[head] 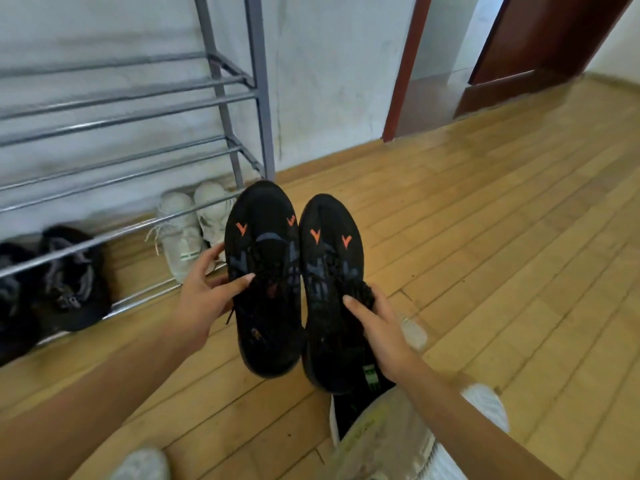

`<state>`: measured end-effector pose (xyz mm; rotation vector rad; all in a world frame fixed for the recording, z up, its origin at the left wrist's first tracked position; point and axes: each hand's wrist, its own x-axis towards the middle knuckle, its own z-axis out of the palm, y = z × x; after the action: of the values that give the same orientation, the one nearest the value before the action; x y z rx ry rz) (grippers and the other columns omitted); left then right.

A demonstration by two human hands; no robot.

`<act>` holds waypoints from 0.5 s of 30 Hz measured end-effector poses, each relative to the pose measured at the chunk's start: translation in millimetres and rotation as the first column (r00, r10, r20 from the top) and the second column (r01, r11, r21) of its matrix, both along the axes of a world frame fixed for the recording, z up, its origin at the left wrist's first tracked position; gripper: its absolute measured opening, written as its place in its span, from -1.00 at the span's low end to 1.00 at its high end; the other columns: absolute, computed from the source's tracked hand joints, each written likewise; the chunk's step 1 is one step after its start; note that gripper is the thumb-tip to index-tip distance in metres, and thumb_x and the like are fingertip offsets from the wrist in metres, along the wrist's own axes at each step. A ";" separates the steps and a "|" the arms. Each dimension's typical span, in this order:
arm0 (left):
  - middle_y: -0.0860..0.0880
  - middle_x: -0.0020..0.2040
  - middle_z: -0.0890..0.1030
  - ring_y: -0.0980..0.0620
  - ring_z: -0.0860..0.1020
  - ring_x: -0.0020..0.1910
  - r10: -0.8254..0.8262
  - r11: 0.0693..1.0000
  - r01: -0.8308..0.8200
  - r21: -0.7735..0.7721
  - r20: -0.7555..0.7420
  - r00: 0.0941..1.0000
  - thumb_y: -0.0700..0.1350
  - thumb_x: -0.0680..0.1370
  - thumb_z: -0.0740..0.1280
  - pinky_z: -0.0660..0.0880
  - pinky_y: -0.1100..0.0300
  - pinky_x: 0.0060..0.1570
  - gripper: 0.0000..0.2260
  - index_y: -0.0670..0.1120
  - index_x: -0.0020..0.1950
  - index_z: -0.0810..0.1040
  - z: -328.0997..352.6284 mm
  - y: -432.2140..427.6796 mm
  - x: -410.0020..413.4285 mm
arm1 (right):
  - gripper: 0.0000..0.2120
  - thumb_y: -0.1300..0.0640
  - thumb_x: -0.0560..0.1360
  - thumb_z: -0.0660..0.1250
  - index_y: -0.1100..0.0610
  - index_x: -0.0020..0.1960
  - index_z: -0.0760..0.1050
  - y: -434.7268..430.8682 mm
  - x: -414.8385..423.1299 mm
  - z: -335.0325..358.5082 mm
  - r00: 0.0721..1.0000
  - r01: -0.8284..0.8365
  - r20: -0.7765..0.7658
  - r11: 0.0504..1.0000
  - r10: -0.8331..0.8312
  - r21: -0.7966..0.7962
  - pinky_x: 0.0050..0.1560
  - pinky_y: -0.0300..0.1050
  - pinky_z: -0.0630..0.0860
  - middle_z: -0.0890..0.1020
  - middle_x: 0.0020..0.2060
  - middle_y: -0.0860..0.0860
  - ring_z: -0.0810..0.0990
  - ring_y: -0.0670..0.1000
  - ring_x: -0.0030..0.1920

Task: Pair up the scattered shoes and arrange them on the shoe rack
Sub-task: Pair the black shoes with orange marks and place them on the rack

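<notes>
I hold two black sneakers with orange arrow marks side by side above the wooden floor, toes pointing away from me. My left hand (204,292) grips the left black sneaker (265,244) at its laces and side. My right hand (377,327) grips the right black sneaker (330,271) at its tongue. The grey metal shoe rack (138,102) stands against the wall at left. A white pair (188,226) and a dark pair (65,278) sit on its lowest level.
A shoe with a black insole and white sole (349,410) lies on the floor under my right forearm. Pale shoes show at the bottom left (142,464) and right (485,407). An open brown door (540,39) and doorway are at the far right.
</notes>
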<state>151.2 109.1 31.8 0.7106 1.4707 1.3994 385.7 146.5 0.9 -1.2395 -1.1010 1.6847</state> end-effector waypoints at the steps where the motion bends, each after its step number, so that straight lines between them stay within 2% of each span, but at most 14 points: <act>1: -0.20 0.08 0.60 -0.06 0.62 -0.10 0.009 1.000 -0.009 0.003 0.013 1.000 -0.37 0.45 0.36 0.57 0.31 -0.39 -0.45 0.08 0.32 0.38 1.0 -3.6 -3.5 | -0.83 0.14 0.52 0.33 0.00 0.11 0.48 0.8 -3.1 2.8 1.000 -0.013 -0.008 1.000 0.013 0.004 0.23 0.10 0.50 0.59 0.17 0.04 0.57 0.06 0.19; 5: -0.20 0.01 0.64 -0.08 0.63 -0.10 0.040 0.999 -0.041 0.033 0.045 0.998 -0.38 0.45 0.36 0.59 0.26 -0.36 -0.43 0.06 0.36 0.37 4.9 -15.3 -14.9 | -0.76 0.14 0.52 0.34 0.06 0.18 0.49 3.6 -15.0 12.6 0.999 -0.046 -0.029 0.999 0.046 0.000 0.19 0.08 0.53 0.61 0.16 0.05 0.60 0.07 0.16; 8: -0.12 -0.12 0.70 -0.03 0.67 -0.14 0.062 0.997 -0.063 0.044 0.020 0.998 -0.36 0.44 0.38 0.61 0.20 -0.30 -0.42 0.08 0.36 0.36 8.2 -30.8 -26.5 | -0.71 0.14 0.50 0.35 0.09 0.22 0.49 0.9 -26.5 15.2 0.998 -0.059 -0.026 0.998 0.059 0.003 0.21 0.12 0.52 0.62 0.16 0.07 0.60 0.09 0.18; 10: -0.09 -0.16 0.72 -0.03 0.68 -0.11 0.079 0.996 -0.078 0.045 -0.012 0.997 -0.34 0.45 0.39 0.62 0.09 -0.16 -0.41 0.08 0.37 0.33 10.0 -45.2 -38.2 | -0.68 0.14 0.50 0.35 0.09 0.25 0.48 -4.2 -40.6 19.2 0.995 -0.098 -0.012 0.995 0.098 0.014 0.23 0.13 0.51 0.62 0.17 0.06 0.60 0.08 0.18; 12: -0.10 -0.13 0.72 -0.06 0.67 -0.07 0.118 0.992 -0.117 0.046 -0.017 0.993 -0.33 0.46 0.39 0.59 0.01 -0.04 -0.41 0.07 0.40 0.31 14.2 -62.9 -54.0 | -0.69 0.15 0.51 0.34 0.10 0.25 0.47 -10.6 -60.9 25.9 0.988 -0.154 -0.002 0.987 0.154 0.042 0.24 0.12 0.51 0.62 0.17 0.06 0.60 0.07 0.17; 15: -0.04 -0.09 0.73 0.04 0.69 -0.08 0.202 0.978 -0.201 0.053 -0.031 0.979 -0.29 0.47 0.39 0.60 0.13 -0.12 -0.41 0.08 0.40 0.31 24.5 -93.1 -86.4 | -0.70 0.12 0.51 0.34 0.05 0.23 0.48 -22.5 -102.1 41.2 0.965 -0.260 0.029 0.963 0.259 0.075 0.17 0.00 0.54 0.62 0.15 -0.01 0.60 0.00 0.15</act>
<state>64.8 16.0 56.3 0.6345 1.5760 1.5890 283.6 124.0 42.2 -1.1003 -1.3772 1.8053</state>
